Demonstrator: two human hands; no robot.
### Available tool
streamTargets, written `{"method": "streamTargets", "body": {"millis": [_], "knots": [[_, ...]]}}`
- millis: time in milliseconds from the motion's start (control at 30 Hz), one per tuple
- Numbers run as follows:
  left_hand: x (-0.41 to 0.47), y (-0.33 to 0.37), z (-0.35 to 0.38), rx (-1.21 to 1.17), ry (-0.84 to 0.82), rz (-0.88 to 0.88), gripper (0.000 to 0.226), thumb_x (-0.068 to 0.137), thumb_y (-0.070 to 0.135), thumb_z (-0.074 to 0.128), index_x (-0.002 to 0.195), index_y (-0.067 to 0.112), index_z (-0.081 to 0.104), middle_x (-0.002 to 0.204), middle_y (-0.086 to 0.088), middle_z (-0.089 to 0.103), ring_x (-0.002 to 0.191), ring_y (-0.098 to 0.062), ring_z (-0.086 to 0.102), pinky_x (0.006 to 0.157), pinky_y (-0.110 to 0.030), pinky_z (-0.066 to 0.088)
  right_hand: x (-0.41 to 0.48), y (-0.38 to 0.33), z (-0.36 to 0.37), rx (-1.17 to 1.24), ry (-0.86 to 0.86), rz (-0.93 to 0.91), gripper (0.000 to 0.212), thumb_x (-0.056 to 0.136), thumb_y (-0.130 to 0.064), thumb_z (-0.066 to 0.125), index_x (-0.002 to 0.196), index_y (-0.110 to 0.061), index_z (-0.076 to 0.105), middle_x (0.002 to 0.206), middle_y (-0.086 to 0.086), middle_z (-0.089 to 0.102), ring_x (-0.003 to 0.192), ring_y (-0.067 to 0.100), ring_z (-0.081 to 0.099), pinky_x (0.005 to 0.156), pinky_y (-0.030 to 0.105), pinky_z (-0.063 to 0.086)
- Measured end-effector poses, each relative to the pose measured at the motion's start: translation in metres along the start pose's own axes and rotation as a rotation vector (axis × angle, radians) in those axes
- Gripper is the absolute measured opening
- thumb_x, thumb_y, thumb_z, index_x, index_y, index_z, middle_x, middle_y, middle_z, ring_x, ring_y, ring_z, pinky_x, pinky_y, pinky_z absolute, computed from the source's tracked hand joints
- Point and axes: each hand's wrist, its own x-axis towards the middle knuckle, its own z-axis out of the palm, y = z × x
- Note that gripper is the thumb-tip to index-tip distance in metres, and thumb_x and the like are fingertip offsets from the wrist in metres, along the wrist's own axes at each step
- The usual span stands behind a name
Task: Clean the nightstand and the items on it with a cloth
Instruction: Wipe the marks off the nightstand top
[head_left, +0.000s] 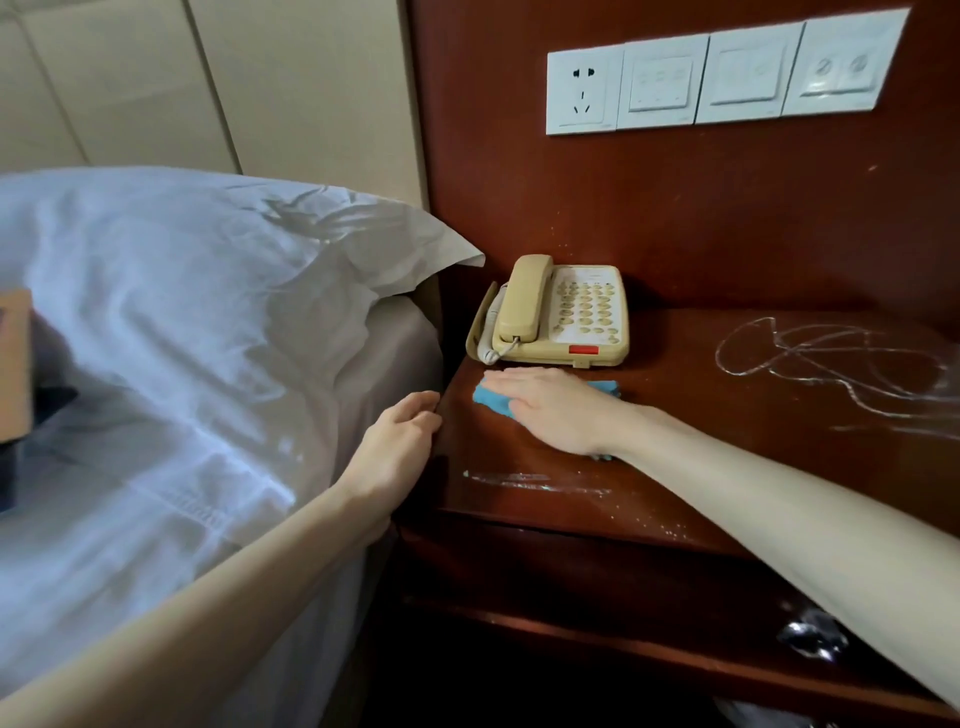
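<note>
Head view, single frame.

Right grip (550, 410): palm down, fingers straight and together, pressed flat on a blue cloth (489, 400). Nothing is pinched or curled round. The cloth shows only as a blue edge beyond the fingertips and thumb side, and as a darker scrap under the wrist.

Cloth location: on the desk (701, 457), left part of the top, just in front of the telephone (566, 317). Cloth and telephone base are close together; I cannot tell whether they touch.

Left grip (402, 441): holds nothing. Fingers loosely bent, tips against the left edge of the desk, in the gap beside the bed (130, 493).

Telephone: beige, corded, at the back left corner of the desk. Handset (524, 299) seated in its cradle on the left side, keypad to its right, red tab at the front edge.

Desk surface: red-brown wood. White looping scribble marks (831, 364) on the right part, well apart from the cloth. A streaky white smear (535, 483) near the front edge, below the right wrist, with small white specks along the front edge.

Surroundings: white pillow (208, 249) on the bed, its corner overhanging toward the telephone. Row of white wall plates (717, 78) on the wooden panel above, the leftmost a power socket (584, 91).
</note>
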Motion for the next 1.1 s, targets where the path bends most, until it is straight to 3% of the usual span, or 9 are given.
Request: {"method": "streamTargets", "body": {"millis": [100,233,367,433,567,700,767,900,1100], "knots": [[0.004,-0.004,-0.002,-0.002,-0.007,-0.009,0.031,0.091,0.017,0.046,0.115,0.029,0.063,0.114,0.008,0.065,0.105,-0.010,0.059,0.100,-0.029,0.043,-0.015,-0.007,0.002,0.045,-0.033,-0.104,0.048,0.099,-0.013,0.032,0.145,-0.021,0.034,0.153,-0.009,0.029,0.142,0.004,0.018,0.117,0.022,0.010],[0.003,-0.001,-0.003,-0.032,-0.010,-0.043,0.032,0.091,0.019,0.046,0.116,0.029,0.063,0.113,0.008,0.065,0.106,-0.012,0.060,0.103,-0.035,0.044,-0.044,0.005,-0.003,0.104,-0.052,-0.137,0.046,0.099,-0.017,0.033,0.143,-0.028,0.036,0.148,-0.020,0.032,0.135,-0.011,0.016,0.103,-0.001,0.002],[0.000,-0.001,-0.004,-0.080,-0.011,-0.066,0.033,0.091,0.022,0.044,0.117,0.028,0.063,0.110,0.008,0.067,0.102,-0.012,0.062,0.097,-0.033,0.048,-0.028,0.001,-0.009,0.034,-0.019,-0.020,0.046,0.100,-0.013,0.031,0.144,-0.022,0.035,0.152,-0.008,0.032,0.140,0.003,0.021,0.114,0.015,0.010],[-0.001,0.002,-0.005,-0.141,-0.018,-0.079,0.030,0.092,0.020,0.044,0.115,0.025,0.063,0.107,0.007,0.067,0.097,-0.008,0.063,0.082,-0.024,0.051,-0.011,-0.014,-0.005,0.001,0.004,0.010,0.046,0.098,-0.010,0.031,0.144,-0.016,0.037,0.152,-0.001,0.033,0.141,0.011,0.025,0.116,0.025,0.015],[-0.002,0.005,-0.006,-0.426,-0.011,-0.160,0.030,0.096,0.010,0.041,0.121,0.010,0.058,0.114,-0.004,0.066,0.090,-0.008,0.062,0.060,-0.014,0.048,-0.009,-0.039,0.012,0.052,0.000,-0.081,0.047,0.096,-0.008,0.033,0.142,-0.016,0.040,0.151,-0.001,0.036,0.140,0.010,0.026,0.112,0.015,0.011],[-0.001,0.003,-0.007,-0.493,-0.087,-0.219,0.042,0.099,0.020,0.034,0.137,0.007,0.045,0.136,-0.005,0.054,0.104,-0.011,0.054,0.076,-0.017,0.043,-0.034,-0.021,0.002,0.071,-0.034,-0.119,0.047,0.095,-0.013,0.032,0.139,-0.020,0.044,0.148,-0.007,0.040,0.136,0.004,0.030,0.106,0.012,0.012],[-0.001,0.003,-0.008,-0.496,-0.097,-0.221,0.044,0.099,0.023,0.033,0.138,0.007,0.044,0.139,-0.005,0.052,0.112,-0.012,0.052,0.088,-0.022,0.039,-0.030,-0.005,-0.007,0.029,0.002,-0.018,0.046,0.096,-0.011,0.031,0.139,-0.020,0.045,0.147,-0.005,0.042,0.135,0.009,0.033,0.109,0.018,0.018],[-0.004,0.007,-0.009,-0.525,-0.102,-0.229,0.045,0.099,0.024,0.032,0.138,0.006,0.044,0.139,-0.007,0.051,0.124,-0.017,0.049,0.093,-0.025,0.037,-0.011,-0.011,-0.005,-0.018,0.040,0.115,0.045,0.096,-0.011,0.031,0.140,-0.018,0.042,0.147,0.001,0.041,0.136,0.018,0.034,0.114,0.036,0.025],[-0.005,0.010,-0.009,-0.535,-0.081,-0.246,0.040,0.097,0.021,0.038,0.131,0.004,0.050,0.133,-0.008,0.055,0.103,-0.013,0.054,0.088,-0.024,0.039,-0.032,-0.034,0.008,0.077,-0.053,-0.104,0.048,0.096,-0.013,0.033,0.142,-0.021,0.040,0.150,-0.007,0.037,0.140,0.005,0.024,0.111,0.017,0.011]]}}
